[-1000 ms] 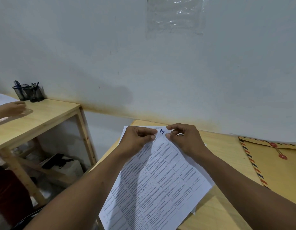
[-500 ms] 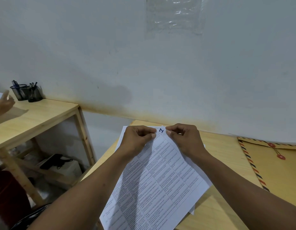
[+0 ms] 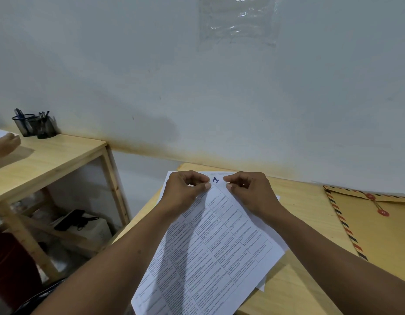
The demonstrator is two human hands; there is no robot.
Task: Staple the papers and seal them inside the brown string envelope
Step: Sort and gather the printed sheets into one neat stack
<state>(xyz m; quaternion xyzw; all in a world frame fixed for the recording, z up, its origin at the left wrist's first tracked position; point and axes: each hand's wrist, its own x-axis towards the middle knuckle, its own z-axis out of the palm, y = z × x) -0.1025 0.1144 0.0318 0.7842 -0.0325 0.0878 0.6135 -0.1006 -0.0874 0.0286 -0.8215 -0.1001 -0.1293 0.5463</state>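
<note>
A stack of white printed papers [image 3: 210, 253] lies on the wooden table [image 3: 306, 201], turned diagonally, with a blue handwritten mark at its far corner. My left hand [image 3: 185, 194] pinches the papers just left of that corner. My right hand [image 3: 249, 192] pinches them just right of it. The brown string envelope [image 3: 383, 233], with red-and-blue striped edging and two red button ties, lies flat at the table's right side, apart from both hands. No stapler is in view.
A second wooden table [image 3: 49, 155] stands to the left with black pen holders [image 3: 35, 125] at its back. Another person's hand [image 3: 3, 144] shows at the left edge. A white wall rises right behind both tables. Bags lie on the floor under the left table.
My two hands have drawn slightly apart at the papers' far corner, uncovering the blue mark. The other person's hand at the left has shifted.
</note>
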